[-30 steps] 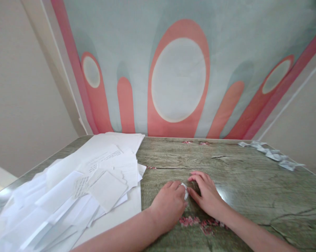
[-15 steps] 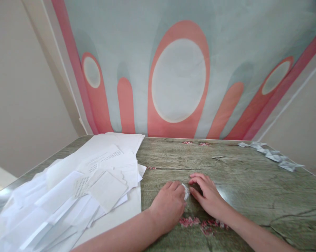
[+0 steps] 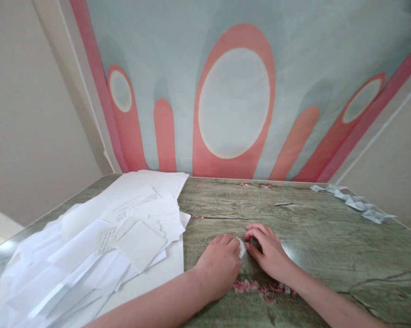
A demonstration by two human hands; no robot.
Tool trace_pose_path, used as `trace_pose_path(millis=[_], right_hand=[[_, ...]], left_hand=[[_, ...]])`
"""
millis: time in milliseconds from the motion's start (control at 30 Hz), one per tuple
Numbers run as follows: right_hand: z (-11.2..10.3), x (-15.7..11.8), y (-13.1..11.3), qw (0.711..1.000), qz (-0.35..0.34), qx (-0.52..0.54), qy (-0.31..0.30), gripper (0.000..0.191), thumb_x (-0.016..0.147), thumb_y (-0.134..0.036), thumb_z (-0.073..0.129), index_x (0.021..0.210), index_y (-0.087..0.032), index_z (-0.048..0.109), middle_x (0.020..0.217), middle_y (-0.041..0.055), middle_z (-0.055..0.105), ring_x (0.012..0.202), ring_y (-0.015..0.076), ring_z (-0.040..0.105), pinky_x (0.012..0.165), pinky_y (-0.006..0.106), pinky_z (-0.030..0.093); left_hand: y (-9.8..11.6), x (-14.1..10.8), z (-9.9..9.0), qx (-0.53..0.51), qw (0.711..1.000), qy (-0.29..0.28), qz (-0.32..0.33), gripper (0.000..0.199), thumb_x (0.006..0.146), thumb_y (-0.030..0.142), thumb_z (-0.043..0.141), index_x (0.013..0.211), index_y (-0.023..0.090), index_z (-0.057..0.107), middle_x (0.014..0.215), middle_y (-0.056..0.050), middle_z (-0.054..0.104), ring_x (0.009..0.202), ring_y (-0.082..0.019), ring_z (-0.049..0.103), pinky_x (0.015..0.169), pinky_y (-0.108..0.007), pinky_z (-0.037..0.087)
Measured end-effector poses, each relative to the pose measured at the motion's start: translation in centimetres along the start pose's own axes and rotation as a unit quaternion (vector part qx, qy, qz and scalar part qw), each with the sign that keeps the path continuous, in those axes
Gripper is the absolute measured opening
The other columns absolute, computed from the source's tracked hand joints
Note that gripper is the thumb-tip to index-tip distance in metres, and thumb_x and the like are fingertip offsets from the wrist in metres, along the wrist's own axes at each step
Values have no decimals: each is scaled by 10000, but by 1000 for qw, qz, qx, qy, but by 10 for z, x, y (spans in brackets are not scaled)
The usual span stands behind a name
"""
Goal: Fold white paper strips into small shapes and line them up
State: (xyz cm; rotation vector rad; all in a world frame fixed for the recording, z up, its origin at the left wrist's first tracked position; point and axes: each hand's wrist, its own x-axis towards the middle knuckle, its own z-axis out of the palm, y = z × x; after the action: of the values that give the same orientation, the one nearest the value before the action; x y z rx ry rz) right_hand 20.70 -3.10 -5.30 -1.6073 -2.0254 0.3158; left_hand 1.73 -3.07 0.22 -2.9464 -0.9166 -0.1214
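Note:
My left hand (image 3: 219,264) is closed over a small folded piece of white paper (image 3: 242,247) on the wood-patterned table. Only the right edge of the paper shows past my fingers; the rest is hidden under the hand. Just to the right, my right hand (image 3: 269,250) curves with its thumb and fingers apart. Its thumb tip is very close to the paper's edge, and I cannot tell whether it touches.
A wide heap of white paper sheets and cut pieces (image 3: 140,246) covers the table's left side. Several small folded paper pieces (image 3: 354,202) lie in a row along the far right edge. Behind the table (image 3: 328,237) rises a wall with a pink and grey-green pattern (image 3: 178,54).
My right hand has shifted very slightly left, its thumb closer to the paper. My left hand stays on the paper. The view has tilted a little.

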Motion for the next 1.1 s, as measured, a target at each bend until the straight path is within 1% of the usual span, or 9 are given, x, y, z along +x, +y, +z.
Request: trace_pose_path(millis=[100,233,300,400,633,800,900,1000,1100], right_hand=[[-2,-2,0,1000,-13,17,10,113,830,-274,495,876,-247,594,1076,49,565,1043,240,488,856,427,387],[-4,-9,-5,997,-70,33,25,251,877,-184,401,1004,-246,607,1107,71,553,1059,231,479,886,411,390],[-4,-13,-8,994,-112,6,10,329,871,-127,381,1066,-266,607,1137,71,546,1078,238,461,893,421,383],[-5,-17,-12,988,-146,-38,-11,354,856,-105,416,1101,-278,604,1117,70,567,1073,253,454,878,433,384],[-9,-16,-18,985,-155,-71,-30,335,875,-126,435,1132,-272,591,1080,80,586,1049,252,468,844,420,395],[-11,-16,-20,981,-165,-89,-42,366,860,-102,455,1170,-263,567,1090,88,582,1040,253,477,848,420,385],[-11,-17,-21,979,-170,-105,-46,348,845,-111,496,1159,-239,574,1092,94,581,1038,253,479,857,412,380],[-11,-17,-22,977,-169,-122,-39,318,841,-115,518,1132,-221,589,1084,89,584,1029,243,484,862,397,377],[-10,-17,-23,975,-166,-141,-34,299,845,-111,519,1113,-214,600,1075,87,589,1021,238,488,858,388,377]], left_hand=[[0,-2,0,-4,1000,2,-11,212,882,266,473,1028,138,557,983,-83,557,997,-225,484,861,-360,403],[-2,-5,3,-11,999,26,-33,258,887,287,468,1104,163,532,1117,-106,529,1139,-248,416,929,-393,371],[-2,-6,6,-12,998,35,-43,276,888,297,466,1126,171,526,1155,-110,514,1168,-256,397,949,-408,355],[-2,-7,9,-13,998,38,-51,293,887,307,466,1142,174,524,1174,-108,508,1195,-262,379,971,-415,335],[1,-9,7,8,996,27,-83,352,848,364,537,1157,194,537,1158,-114,543,1204,-288,388,994,-457,293],[3,-9,6,26,995,24,-89,423,830,402,561,1194,188,525,1148,-112,564,1191,-284,409,1019,-465,258],[1,-10,9,33,995,23,-94,463,831,438,547,1224,195,511,1164,-115,565,1205,-288,398,1024,-473,248],[1,-10,11,38,994,20,-100,459,844,458,515,1225,202,518,1183,-120,562,1223,-290,384,1027,-479,238],[1,-11,9,42,994,12,-103,438,849,449,510,1207,198,542,1190,-121,565,1228,-290,382,1028,-470,241]])
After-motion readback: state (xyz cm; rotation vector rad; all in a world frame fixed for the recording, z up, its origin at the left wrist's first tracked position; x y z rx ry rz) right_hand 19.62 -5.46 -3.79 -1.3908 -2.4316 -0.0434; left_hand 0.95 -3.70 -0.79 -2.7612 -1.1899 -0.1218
